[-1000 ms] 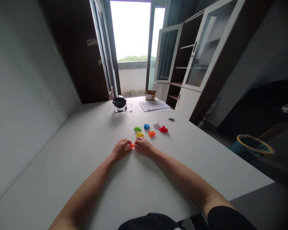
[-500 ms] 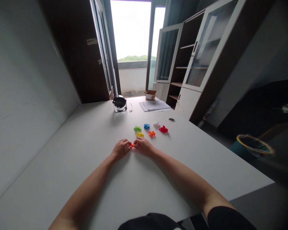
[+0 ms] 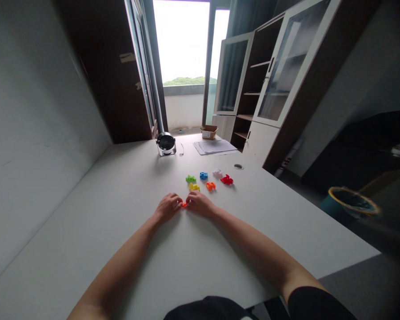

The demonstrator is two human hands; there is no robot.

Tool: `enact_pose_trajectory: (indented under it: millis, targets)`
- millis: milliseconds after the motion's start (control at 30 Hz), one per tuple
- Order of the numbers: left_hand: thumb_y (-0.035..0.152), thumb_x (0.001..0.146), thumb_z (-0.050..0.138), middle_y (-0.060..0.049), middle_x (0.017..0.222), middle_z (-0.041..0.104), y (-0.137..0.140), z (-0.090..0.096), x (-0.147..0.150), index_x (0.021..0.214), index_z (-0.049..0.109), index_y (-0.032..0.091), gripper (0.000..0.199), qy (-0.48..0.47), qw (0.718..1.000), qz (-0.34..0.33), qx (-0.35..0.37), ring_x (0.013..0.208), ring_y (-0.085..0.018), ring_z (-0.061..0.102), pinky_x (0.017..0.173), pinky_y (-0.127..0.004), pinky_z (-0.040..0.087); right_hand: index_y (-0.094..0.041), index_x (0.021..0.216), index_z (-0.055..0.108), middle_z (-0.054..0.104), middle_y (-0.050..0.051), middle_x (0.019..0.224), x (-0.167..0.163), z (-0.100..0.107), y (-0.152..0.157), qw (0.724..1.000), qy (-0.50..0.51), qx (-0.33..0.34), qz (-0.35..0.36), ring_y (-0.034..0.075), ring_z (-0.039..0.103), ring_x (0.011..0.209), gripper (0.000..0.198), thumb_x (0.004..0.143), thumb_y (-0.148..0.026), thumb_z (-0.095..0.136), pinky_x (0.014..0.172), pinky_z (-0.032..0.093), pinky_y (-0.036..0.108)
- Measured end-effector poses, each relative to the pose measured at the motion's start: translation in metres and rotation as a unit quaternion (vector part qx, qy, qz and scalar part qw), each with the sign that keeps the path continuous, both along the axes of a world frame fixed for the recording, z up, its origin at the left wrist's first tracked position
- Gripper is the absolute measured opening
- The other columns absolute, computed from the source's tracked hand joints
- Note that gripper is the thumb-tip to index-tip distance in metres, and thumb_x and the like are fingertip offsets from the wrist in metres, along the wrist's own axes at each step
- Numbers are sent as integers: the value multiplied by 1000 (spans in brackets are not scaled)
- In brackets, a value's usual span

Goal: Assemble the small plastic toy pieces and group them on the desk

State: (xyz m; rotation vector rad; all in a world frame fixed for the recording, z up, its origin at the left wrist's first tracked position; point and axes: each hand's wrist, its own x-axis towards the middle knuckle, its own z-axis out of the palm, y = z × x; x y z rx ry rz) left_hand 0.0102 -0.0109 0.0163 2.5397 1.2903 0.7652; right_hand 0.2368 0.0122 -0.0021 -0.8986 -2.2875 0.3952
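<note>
Between my two hands is a small orange-red plastic piece point(image 3: 184, 205), mostly covered by fingers, its exact shape hidden. My left hand point(image 3: 169, 207) pinches its left side, and my right hand point(image 3: 198, 203) pinches the right side. Just beyond the fingers sits a yellow plastic piece point(image 3: 194, 187). Around it on the table lie small plastic pieces in other colours: green point(image 3: 190, 178), blue point(image 3: 203, 176), a white piece point(image 3: 217, 173), an orange piece point(image 3: 210, 186) and a red piece point(image 3: 226, 179).
The white table point(image 3: 126, 186) meets a wall on the left. Toward its far edge stand a round black device on a bracket point(image 3: 166, 143), paper sheets point(image 3: 216, 147) and a small cardboard box point(image 3: 209, 132). A cable hole point(image 3: 238, 167) is at right; a bin point(image 3: 350, 204) stands beyond the right edge.
The orange-red piece between my fingers has shifted very slightly toward me and turned a little. Both hands stay in nearly the same place, and the other pieces have not moved.
</note>
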Motion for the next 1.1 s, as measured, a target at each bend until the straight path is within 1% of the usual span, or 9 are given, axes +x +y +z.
enact_pose_trajectory:
  millis: [367,500,633,733,833,933,1000,1100]
  targets:
    - [29,97,54,-4,98,70,0,1,-1,88,73,25,21,-3,1000,1,-3,93,-20,61,89,-34,48,-21,90,71,63,4,91,1,-2,1,1000,-1,-7,3,17,57,86,5,86,-18,71,78,45,28]
    - [33,97,54,-4,94,69,0,2,-1,85,72,24,24,4,1000,4,-5,90,-19,60,89,-35,48,-22,95,69,64,4,94,0,-2,0,1000,4,-5,-3,17,58,89,11,85,-16,70,79,46,28]
    - [33,95,56,-5,94,69,1,0,-1,83,72,24,22,14,1000,22,-7,90,-19,60,92,-36,47,-22,95,68,64,4,95,-1,1,-2,1000,3,-3,-2,17,58,90,16,83,-11,68,80,46,28]
    - [32,95,56,-5,98,69,2,-1,-1,86,72,24,19,16,999,29,-4,93,-20,61,93,-37,47,-22,93,69,64,4,94,0,1,-1,1000,0,-2,0,17,58,89,17,82,-9,68,80,46,28]
    - [28,94,57,-5,104,69,1,-2,-1,96,71,25,14,2,1000,29,4,97,-21,61,92,-36,48,-21,93,70,63,4,93,0,-1,0,1000,-6,-2,2,17,58,89,14,83,-11,69,80,45,28]
    - [26,92,59,-4,105,68,-1,-2,-1,104,69,25,16,-11,1000,21,8,99,-21,60,91,-35,48,-21,93,70,63,4,93,0,-1,0,1000,-7,-2,6,17,57,88,11,84,-14,70,79,45,28]
    - [26,90,62,-4,104,68,-2,0,-1,104,69,26,16,-14,1000,16,5,99,-21,60,90,-35,49,-20,91,70,63,5,92,0,-1,0,1000,-5,-5,7,17,57,86,7,85,-16,70,78,45,28]
    - [28,89,64,-5,103,68,-3,2,-1,99,69,25,12,-13,1000,14,-1,98,-21,61,90,-35,50,-20,89,71,63,5,92,-1,0,0,1000,-2,-8,5,16,57,86,3,87,-17,70,78,46,28]
